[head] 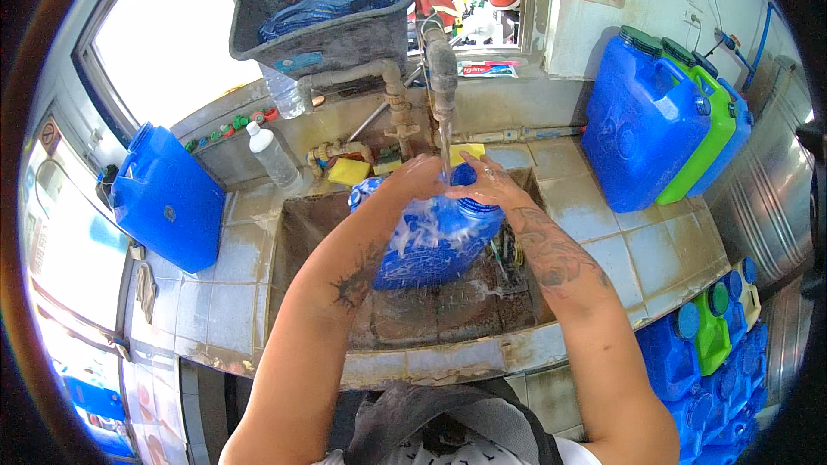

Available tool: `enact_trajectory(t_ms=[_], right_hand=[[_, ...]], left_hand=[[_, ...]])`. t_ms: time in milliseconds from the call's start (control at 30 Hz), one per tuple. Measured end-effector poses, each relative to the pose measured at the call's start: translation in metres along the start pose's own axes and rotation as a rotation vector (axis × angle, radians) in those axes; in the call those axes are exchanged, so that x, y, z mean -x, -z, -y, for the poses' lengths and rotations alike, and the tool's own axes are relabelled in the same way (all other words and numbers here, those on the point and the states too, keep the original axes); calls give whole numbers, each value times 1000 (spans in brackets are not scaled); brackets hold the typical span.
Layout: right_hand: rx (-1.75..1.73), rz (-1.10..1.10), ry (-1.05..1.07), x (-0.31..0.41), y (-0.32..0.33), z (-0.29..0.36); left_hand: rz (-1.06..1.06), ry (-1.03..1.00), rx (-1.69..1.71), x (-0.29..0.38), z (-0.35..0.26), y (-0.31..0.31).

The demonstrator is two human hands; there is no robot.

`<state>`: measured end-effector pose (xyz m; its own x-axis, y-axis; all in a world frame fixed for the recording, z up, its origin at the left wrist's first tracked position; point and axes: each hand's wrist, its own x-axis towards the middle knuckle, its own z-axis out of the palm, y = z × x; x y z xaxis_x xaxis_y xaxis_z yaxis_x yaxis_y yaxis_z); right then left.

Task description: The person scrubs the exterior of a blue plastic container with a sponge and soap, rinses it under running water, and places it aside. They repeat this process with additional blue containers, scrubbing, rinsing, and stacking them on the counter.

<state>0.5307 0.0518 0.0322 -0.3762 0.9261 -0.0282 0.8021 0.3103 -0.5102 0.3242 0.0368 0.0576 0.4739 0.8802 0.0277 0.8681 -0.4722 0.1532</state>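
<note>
In the tiled sink (413, 329), a blue plastic water container (429, 252) sits tilted under the faucet (443, 77), its open mouth toward the wall. Water runs down between my hands and over the container, where white suds show. My left hand (420, 177) is bent at the stream above the container; its fingers are partly hidden. My right hand (484, 182) lies at the container's mouth, fingers spread around the rim. A yellow sponge (466, 154) is just behind my right hand, and another yellow sponge (349, 172) lies on the ledge to the left.
A blue container (169, 200) and a clear bottle with a white cap (274, 156) stand left of the sink. Blue and green containers (646, 123) stand at the right, with several more (704, 349) below the counter. A grey bin (323, 19) is above the pipes.
</note>
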Motion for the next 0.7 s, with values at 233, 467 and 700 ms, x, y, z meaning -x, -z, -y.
enact_trajectory(t_ms=[233,467,700], right_hand=[[121,8,-233,14,-26,39],[-6,-72,-272,30,-7,-31],[-74,-170,-332,40,-17,-57]], left_hand=[[-213,-72,-1,-30,-16,14],[109,292,612,-30,-54,36],[107,512,1300,-33,-72,27]])
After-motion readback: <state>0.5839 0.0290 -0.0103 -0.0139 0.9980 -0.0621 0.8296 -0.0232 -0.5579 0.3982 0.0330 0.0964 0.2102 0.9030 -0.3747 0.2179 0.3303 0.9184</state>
